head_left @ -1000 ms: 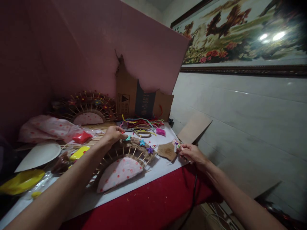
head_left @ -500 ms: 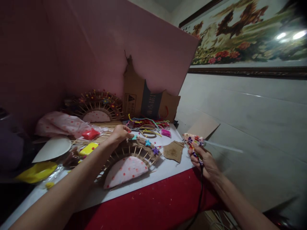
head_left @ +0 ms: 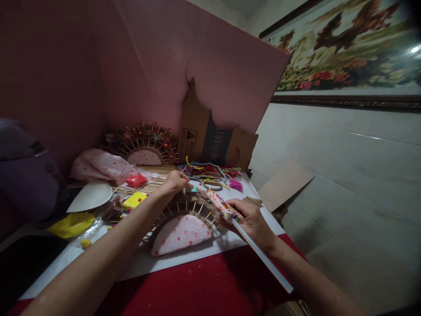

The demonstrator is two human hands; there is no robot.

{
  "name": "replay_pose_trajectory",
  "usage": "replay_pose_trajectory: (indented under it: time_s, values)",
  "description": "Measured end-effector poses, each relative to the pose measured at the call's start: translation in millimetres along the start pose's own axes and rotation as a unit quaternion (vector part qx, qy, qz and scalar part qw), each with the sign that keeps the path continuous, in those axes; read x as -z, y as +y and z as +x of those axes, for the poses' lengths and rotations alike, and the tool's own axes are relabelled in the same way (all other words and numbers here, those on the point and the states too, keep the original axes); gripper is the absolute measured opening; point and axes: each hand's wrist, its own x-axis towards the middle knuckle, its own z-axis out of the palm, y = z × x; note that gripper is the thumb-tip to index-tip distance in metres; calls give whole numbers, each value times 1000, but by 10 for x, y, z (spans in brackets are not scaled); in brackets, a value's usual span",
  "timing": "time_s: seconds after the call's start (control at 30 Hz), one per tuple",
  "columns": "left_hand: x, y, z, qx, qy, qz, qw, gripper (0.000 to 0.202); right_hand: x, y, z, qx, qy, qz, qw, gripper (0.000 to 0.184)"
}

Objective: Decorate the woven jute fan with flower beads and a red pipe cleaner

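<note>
A fan-shaped woven craft (head_left: 194, 210) with a pink dotted half-disc (head_left: 180, 232) lies on the white sheet (head_left: 138, 263). My left hand (head_left: 176, 182) rests on its top rim, fingers pinched on a small teal star (head_left: 194, 189). My right hand (head_left: 251, 221) is closed round a colourfully patterned glue gun (head_left: 223, 209). Its nozzle points at the craft's right rim. A long white glue stick (head_left: 263, 259) sticks out behind the gun, towards me.
A second decorated fan (head_left: 144, 142) and a torn cardboard box (head_left: 210, 140) stand against the pink board. Pipe cleaners (head_left: 210, 170), pink dotted cloth (head_left: 98, 164), a paper plate (head_left: 90, 196), red (head_left: 136, 180) and yellow packets (head_left: 70, 224) lie around. A cardboard sheet (head_left: 286, 181) leans at the right.
My right hand picked up the glue gun at the table's right edge and carried it left to the craft's rim. My left hand stayed on the teal star.
</note>
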Motion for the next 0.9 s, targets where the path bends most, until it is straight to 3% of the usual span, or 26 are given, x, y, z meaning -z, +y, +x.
replay_pose_trajectory:
  time_s: [0.17, 0.4, 0.63, 0.9]
  values:
    - [-16, -54, 33, 1, -1, 4, 1000, 18, -129, 30, 135, 84, -55, -142, 985, 26]
    - [-29, -21, 3, 2, 4, 9, 1000, 20, -204, 2, 260, 68, -140, -264, 952, 27]
    - [-50, -33, 21, 2, -4, 10, 1000, 17, -227, -49, 304, 46, -153, -328, 931, 24]
    - [-63, -79, 61, -15, -13, 16, 1000, 17, -243, -75, 324, 65, -154, -388, 906, 21]
